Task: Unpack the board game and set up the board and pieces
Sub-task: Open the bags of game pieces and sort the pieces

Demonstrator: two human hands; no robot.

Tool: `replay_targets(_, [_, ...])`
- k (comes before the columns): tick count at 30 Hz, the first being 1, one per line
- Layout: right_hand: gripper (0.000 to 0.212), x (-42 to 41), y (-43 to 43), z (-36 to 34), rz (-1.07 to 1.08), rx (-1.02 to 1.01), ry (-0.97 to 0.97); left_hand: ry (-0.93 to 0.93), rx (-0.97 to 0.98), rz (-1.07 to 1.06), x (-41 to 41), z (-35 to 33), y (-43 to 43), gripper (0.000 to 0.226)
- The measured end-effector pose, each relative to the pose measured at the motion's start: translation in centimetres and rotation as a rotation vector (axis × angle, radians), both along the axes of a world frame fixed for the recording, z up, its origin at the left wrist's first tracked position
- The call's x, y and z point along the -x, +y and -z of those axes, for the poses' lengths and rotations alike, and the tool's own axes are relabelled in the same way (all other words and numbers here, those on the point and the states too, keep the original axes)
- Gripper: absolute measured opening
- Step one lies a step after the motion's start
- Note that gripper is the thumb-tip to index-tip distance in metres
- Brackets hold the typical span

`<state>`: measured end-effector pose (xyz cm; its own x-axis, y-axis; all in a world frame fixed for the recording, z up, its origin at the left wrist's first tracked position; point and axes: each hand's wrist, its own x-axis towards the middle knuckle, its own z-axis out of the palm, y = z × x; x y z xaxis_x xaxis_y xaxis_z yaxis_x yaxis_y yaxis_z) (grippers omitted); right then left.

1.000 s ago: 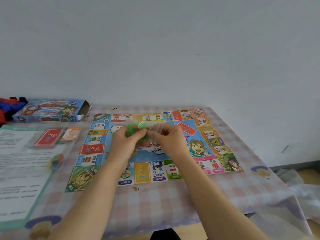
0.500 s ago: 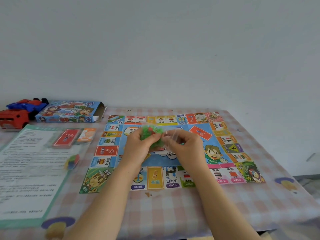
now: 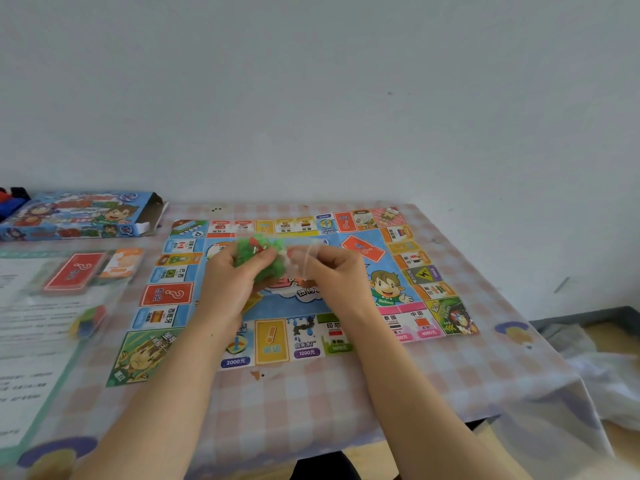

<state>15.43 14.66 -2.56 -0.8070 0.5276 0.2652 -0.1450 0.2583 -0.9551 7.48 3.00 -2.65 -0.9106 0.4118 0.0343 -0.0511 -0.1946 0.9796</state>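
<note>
The colourful game board (image 3: 408, 251) lies unfolded on the checked tablecloth. Above its middle I hold a small clear plastic bag of green and red pieces (image 3: 264, 255). My left hand (image 3: 232, 282) grips the bag's bulging left part. My right hand (image 3: 332, 271) pinches the clear end of the bag between thumb and fingers. The opened game box (image 3: 79, 214) lies at the back left with its flap open. A red card deck (image 3: 74, 271) and an orange card deck (image 3: 123, 262) lie left of the board.
A printed rule sheet (image 3: 31, 344) covers the left of the table, with small coloured pieces (image 3: 90, 318) on it. A red and blue toy (image 3: 12, 195) sits at the far left back. The table edge drops off on the right; a white wall stands behind.
Both hands stay together on the bag over the board's middle, fingers working slightly at it. The camera view swung left and then back to the right.
</note>
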Motion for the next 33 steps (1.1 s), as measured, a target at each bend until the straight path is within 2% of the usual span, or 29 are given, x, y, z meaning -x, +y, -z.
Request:
replay_targets(3, [0.016, 0.0, -0.2, 0.2, 0.030, -0.157, -0.031, 0.016, 0.021, 0.002, 0.0, 0.1, 0.0, 0.010])
replay_targets(7, [0.023, 0.3, -0.4, 0.5, 0.076, -0.271, -0.066, 0.042, 0.064, 0.025, 0.1, 0.2, 0.0, 0.012])
replay_targets(13, [0.021, 0.2, -0.5, 0.4, 0.077, -0.337, -0.039, 0.061, 0.067, 0.008, 0.0, 0.0, 0.1, 0.013])
replay_targets(20, [0.019, -0.3, -0.5, -0.3, 0.246, -0.256, 0.101, -0.050, -0.057, -0.017, -0.1, -0.2, 0.0, 0.009])
replay_targets(25, [0.017, -0.7, 0.1, -0.4, 0.387, -0.065, 0.133, -0.123, -0.131, -0.033, 0.1, -0.3, 0.0, 0.018])
replay_targets(33, [0.024, -0.6, -0.1, -0.4, 0.382, -0.094, 0.087, -0.107, -0.129, -0.037, 0.0, -0.4, -0.1, 0.009])
